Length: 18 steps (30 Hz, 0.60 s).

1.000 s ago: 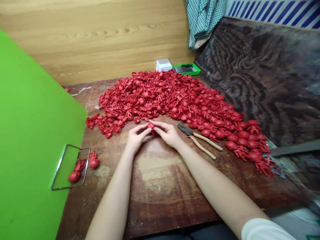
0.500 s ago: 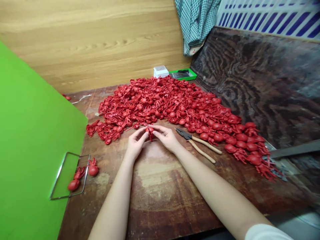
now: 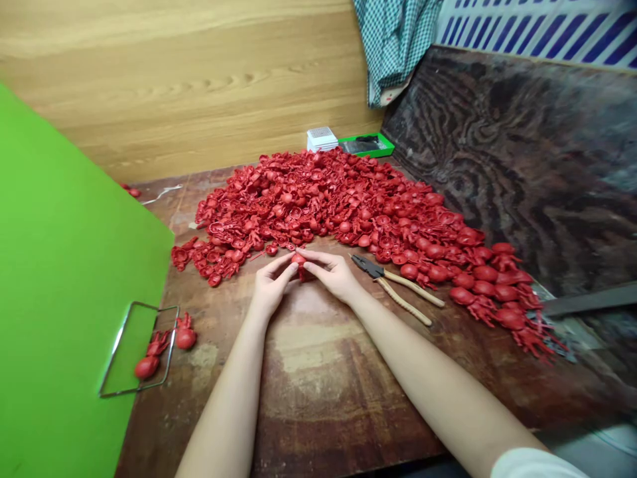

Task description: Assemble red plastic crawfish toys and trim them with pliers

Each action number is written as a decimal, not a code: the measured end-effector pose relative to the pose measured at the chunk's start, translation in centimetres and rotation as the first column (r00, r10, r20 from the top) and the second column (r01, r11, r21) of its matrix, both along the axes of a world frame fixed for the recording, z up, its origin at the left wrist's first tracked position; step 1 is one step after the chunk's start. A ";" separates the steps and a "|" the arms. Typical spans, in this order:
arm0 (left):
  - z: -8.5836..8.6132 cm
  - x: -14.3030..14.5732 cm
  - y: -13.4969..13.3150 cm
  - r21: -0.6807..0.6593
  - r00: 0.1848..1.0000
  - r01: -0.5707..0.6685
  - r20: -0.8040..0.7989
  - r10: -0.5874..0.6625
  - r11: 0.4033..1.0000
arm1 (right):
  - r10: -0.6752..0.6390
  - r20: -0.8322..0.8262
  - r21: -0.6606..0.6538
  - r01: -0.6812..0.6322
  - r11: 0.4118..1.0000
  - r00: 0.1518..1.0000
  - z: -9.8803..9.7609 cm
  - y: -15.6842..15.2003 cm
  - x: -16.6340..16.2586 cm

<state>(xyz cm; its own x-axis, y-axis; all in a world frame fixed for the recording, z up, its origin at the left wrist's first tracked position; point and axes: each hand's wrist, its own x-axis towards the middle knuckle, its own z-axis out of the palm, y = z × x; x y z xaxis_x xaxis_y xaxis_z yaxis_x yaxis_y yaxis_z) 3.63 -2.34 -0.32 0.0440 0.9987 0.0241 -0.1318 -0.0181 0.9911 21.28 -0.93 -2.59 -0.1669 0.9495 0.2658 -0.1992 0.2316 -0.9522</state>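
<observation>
The left hand (image 3: 271, 285) and right hand (image 3: 331, 273) grip a red plastic piece (image 3: 299, 264) between their closed fingers (image 3: 313, 259), just near of a heap of red pieces (image 3: 318, 199) on the table (image 3: 308, 398) (pliers (image 3: 371, 267) lie just right).

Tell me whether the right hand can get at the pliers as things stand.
Likely yes: the right hand lies just beside the pliers and nothing stands between them, though its fingers are on a red figure for now.

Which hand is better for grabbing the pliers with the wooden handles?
Probably the right hand: the pliers lie just beside it, while the left hand is farther off, past the small red piece both hold.
</observation>
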 end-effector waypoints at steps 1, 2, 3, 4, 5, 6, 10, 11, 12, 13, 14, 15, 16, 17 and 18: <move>0.1 -0.1 0.0 0.002 1.000 0.000 -0.008 0.000 1.000 | -0.001 0.005 0.006 0.001 1.000 1.000 0.0 0.0 0.1; 0.1 -0.1 0.0 0.007 1.000 -0.002 -0.016 0.003 1.000 | 0.000 0.009 0.013 0.000 1.000 1.000 0.0 -0.1 0.1; 0.2 -0.2 0.0 0.013 1.000 -0.006 -0.024 0.007 1.000 | 0.002 0.012 0.019 -0.002 1.000 1.000 0.0 -0.1 0.2; 0.2 -0.2 0.0 0.019 0.999 -0.012 -0.030 0.012 1.000 | 0.004 0.016 0.026 -0.004 1.000 1.000 0.0 -0.1 0.2; 0.3 -0.2 0.0 0.023 0.999 -0.018 -0.035 0.018 1.000 | 0.006 0.019 0.031 -0.007 1.000 1.000 0.0 -0.2 0.2; 0.3 -0.2 0.0 0.026 0.999 -0.025 -0.037 0.026 0.999 | 0.007 0.022 0.035 -0.008 0.999 1.000 0.0 -0.2 0.2; 0.1 0.3 0.0 0.013 0.998 -0.055 -0.009 0.055 0.998 | 0.044 0.039 0.071 -0.047 0.996 0.998 0.4 -0.6 0.0; 0.1 0.4 -0.1 0.005 0.998 -0.058 0.003 0.058 0.998 | 0.062 0.038 0.081 -0.065 0.995 0.997 0.5 -0.7 0.0; 0.0 0.5 -0.1 -0.006 0.998 -0.058 0.013 0.058 0.998 | 0.083 0.035 0.087 -0.086 0.992 0.996 0.7 -0.8 0.0; 0.0 0.6 -0.2 -0.018 0.998 -0.057 0.021 0.058 0.998 | 0.103 0.031 0.086 -0.105 0.991 0.994 0.8 -0.8 0.1; 0.0 0.6 -0.2 -0.033 0.998 -0.056 0.026 0.057 0.998 | 0.120 0.027 0.079 -0.122 0.989 0.992 0.9 -0.9 0.1; 0.0 0.6 -0.3 -0.048 0.998 -0.055 0.027 0.057 0.997 | 0.138 0.022 0.067 -0.139 0.988 0.990 0.9 -0.9 0.1; -0.1 0.5 -0.3 -0.064 0.998 -0.054 0.026 0.056 0.997 | 0.156 0.018 0.052 -0.157 0.986 0.988 1.0 -0.9 0.1; -0.1 0.4 -0.3 -0.076 0.998 -0.053 0.022 0.054 0.996 | 0.173 0.016 0.041 -0.173 0.984 0.985 1.0 -0.9 0.1; -0.1 0.3 -0.3 -0.083 0.999 -0.050 0.016 0.052 0.995 | 0.184 0.015 0.032 -0.184 0.982 0.983 0.9 -0.9 0.0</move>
<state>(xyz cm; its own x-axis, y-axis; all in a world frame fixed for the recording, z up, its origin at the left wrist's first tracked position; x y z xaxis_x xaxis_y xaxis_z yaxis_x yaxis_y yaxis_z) 3.89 -2.64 -0.44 -0.0069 0.9983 -0.0587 -0.1504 0.0570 0.9870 21.25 -1.86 -1.65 -0.3413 0.8930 0.2932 -0.2295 0.2234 -0.9473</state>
